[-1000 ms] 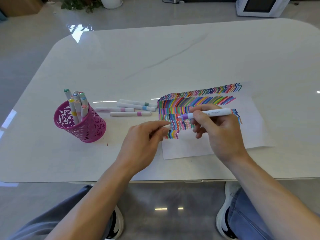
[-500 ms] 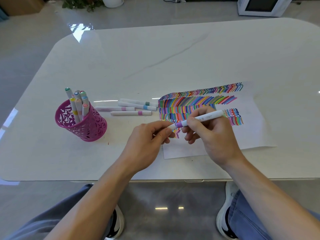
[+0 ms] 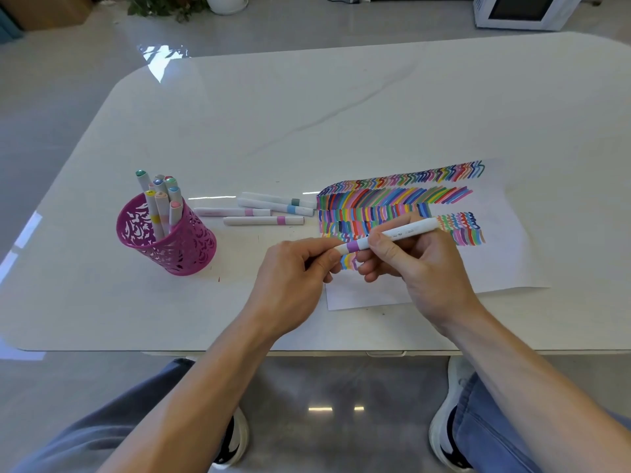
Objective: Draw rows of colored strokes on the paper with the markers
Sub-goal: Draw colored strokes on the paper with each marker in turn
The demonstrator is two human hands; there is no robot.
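Note:
A white sheet of paper (image 3: 495,264) lies on the table, its upper part filled with rows of colored strokes (image 3: 392,199). My right hand (image 3: 426,268) grips a white marker with a purple band (image 3: 389,235) over the lower left of the strokes, the marker lying almost level. My left hand (image 3: 293,278) pinches the marker's left end, where the cap sits, at the paper's left edge. The tip is hidden under those fingers.
A magenta mesh pen cup (image 3: 170,233) with several markers stands at the left. Several capped markers (image 3: 263,213) lie between the cup and the paper. The white table (image 3: 307,114) has its front edge close to my knees.
The right hand drew the marker back off the strokes toward the left hand. The left hand's fingers met the marker's left end, and the exposed tip is now covered.

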